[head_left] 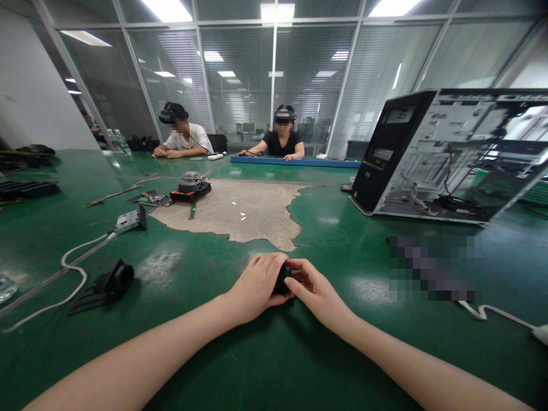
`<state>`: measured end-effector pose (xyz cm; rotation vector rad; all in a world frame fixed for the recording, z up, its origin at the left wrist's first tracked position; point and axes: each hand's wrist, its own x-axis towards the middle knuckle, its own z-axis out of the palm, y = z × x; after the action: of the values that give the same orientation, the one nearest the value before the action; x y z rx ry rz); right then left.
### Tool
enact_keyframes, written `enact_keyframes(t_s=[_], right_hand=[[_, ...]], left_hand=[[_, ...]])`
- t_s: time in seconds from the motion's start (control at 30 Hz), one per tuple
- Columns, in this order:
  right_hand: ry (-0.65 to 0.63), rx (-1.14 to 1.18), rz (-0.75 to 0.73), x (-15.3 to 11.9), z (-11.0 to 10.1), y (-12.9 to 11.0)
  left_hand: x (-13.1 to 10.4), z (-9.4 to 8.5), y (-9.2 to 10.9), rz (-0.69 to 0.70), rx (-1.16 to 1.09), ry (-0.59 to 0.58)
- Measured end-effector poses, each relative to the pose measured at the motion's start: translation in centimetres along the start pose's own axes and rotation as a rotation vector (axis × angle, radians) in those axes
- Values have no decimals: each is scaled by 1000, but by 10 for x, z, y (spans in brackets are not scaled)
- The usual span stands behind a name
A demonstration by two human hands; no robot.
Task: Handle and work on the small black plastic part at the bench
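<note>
A small black object (pixel 281 279), its kind hard to make out, sits between my two hands over the green tabletop. My left hand (pixel 260 282) is wrapped round its left side, the fingers across the top and the thumb below. From the right, my right hand (pixel 309 279) grips its edge between thumb and fingers. Much of the object is hidden behind my fingers. Just beyond the hands lies a bare greyish patch (pixel 257 220) in the green surface.
An open computer case (pixel 394 154) stands at right. On the left are a round cooler (pixel 191 185), a green memory stick (pixel 192 212), a metal bracket (pixel 128 220), a black curved part (pixel 113 279) and a white cable (pixel 71 262). Two people (pixel 283 134) wearing headsets sit across the table.
</note>
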<state>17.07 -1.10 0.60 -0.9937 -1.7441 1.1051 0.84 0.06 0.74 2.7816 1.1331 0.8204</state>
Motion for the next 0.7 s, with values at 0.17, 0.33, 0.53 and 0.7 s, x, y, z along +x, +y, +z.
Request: enact_keyframes(t_s=[0.17, 0.33, 0.53, 0.7], right_hand=[[30, -47, -70, -2, 1, -2], [79, -74, -122, -2, 1, 2], [16, 9, -2, 1, 0, 0], [14, -41, -36, -2, 1, -3]], left_hand=[[0, 0, 0, 9, -7, -4], [0, 0, 0, 2, -12, 4], [0, 0, 0, -4, -29, 6], [0, 0, -1, -1, -11, -4]])
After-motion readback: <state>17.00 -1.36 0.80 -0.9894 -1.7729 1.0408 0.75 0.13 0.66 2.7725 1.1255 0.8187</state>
